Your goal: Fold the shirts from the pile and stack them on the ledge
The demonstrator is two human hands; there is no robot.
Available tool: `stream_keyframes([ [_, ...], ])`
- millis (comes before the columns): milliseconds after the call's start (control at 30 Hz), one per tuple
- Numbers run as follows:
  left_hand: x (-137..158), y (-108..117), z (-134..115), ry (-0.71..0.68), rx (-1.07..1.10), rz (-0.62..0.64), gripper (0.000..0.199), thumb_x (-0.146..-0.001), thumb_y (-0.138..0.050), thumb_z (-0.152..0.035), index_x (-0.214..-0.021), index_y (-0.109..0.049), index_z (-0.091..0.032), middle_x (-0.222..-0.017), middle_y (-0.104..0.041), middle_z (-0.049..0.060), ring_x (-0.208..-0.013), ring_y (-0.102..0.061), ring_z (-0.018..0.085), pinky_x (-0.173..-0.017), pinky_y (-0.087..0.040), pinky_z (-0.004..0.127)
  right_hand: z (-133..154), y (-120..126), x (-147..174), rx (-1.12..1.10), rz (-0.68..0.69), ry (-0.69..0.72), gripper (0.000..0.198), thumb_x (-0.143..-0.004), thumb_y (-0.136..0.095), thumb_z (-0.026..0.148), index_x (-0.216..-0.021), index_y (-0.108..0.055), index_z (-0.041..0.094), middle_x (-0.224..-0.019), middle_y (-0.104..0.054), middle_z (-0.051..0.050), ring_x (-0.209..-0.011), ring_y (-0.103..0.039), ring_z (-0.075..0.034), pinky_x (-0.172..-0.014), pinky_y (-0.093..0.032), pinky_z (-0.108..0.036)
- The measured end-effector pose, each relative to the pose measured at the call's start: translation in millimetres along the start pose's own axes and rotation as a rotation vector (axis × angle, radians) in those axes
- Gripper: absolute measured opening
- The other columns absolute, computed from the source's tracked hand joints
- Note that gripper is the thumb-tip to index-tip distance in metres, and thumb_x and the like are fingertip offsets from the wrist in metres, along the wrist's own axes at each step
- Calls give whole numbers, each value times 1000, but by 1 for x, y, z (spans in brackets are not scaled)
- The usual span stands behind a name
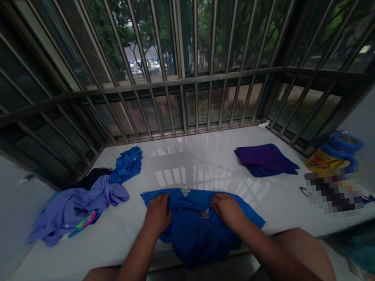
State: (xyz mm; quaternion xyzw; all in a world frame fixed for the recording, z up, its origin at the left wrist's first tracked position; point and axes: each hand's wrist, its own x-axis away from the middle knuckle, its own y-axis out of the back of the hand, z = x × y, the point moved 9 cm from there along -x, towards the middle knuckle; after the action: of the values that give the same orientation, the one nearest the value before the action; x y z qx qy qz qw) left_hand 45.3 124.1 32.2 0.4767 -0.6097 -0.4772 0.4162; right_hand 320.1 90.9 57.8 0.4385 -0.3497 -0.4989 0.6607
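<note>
A blue T-shirt (197,224) with a small white logo lies across the front edge of the white ledge, its lower part hanging over the edge. My left hand (159,213) has its fingers curled on the shirt near its upper left side. On the right half of the shirt, my right hand (226,208) grips the fabric with bent fingers, beside a small multicoloured emblem. Folds of cloth bunch up between and below both hands. The fingertips are partly hidden in the fabric.
At left lie a lavender garment (73,208), a crumpled blue garment (127,164) and dark cloth (95,178). A folded purple-blue garment (265,159) sits at right, near a yellow-and-blue container (327,156). Metal window bars (178,82) enclose the tiled ledge (176,161).
</note>
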Motion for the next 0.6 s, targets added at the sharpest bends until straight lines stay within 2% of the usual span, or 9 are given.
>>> stream_keyframes([
  [100,-2,4,2,22,42,3,60,-95,-67,-26,-152,-58,-11,-135,-69,21,-130,-65,38,-117,-47,51,2,19,8,-234,-135,-29,28,-109,-43,29,-113,-70,23,-108,-80,-10,-105,-77,-27,-98,-56,-36],
  [200,1,7,2,10,83,-4,31,-93,-62,-19,-122,-73,-17,-120,-71,16,-119,-68,34,-108,-52,46,1,39,28,-423,-241,-84,33,-114,-31,43,-118,-59,25,-92,-76,-6,-88,-77,-25,-83,-55,-34],
  [267,9,16,0,-34,179,-81,24,-91,-59,-14,-109,-72,-20,-117,-72,14,-118,-69,31,-108,-53,45,6,52,42,-465,-249,-91,34,-114,-30,48,-118,-56,26,-83,-72,-2,-78,-75,-25,-76,-53,-34],
  [400,50,45,12,-40,531,-305,23,-103,-47,-28,-119,-63,-24,-122,-75,11,-120,-72,29,-108,-57,44,18,71,72,-462,-132,-46,35,-114,-32,50,-115,-57,27,-79,-69,0,-75,-73,-23,-72,-50,-32],
  [500,93,58,18,-16,623,-252,26,-109,-41,-41,-123,-59,-28,-100,-78,3,-96,-79,25,-87,-62,36,17,68,100,-446,58,2,27,-110,-49,50,-113,-65,29,-93,-77,-1,-87,-76,-22,-78,-53,-30],
  [533,108,63,16,-36,604,-212,26,-109,-43,-42,-122,-60,-29,-94,-78,1,-89,-79,24,-81,-62,33,12,66,110,-428,109,10,23,-104,-61,52,-114,-69,32,-98,-79,0,-90,-77,-22,-79,-54,-30],
  [600,136,73,11,-86,516,-114,22,-103,-53,-43,-118,-66,-33,-89,-80,-2,-80,-79,23,-74,-61,29,-5,64,130,-384,118,9,33,-86,-84,53,-115,-76,39,-100,-82,3,-89,-78,-24,-76,-56,-30],
])
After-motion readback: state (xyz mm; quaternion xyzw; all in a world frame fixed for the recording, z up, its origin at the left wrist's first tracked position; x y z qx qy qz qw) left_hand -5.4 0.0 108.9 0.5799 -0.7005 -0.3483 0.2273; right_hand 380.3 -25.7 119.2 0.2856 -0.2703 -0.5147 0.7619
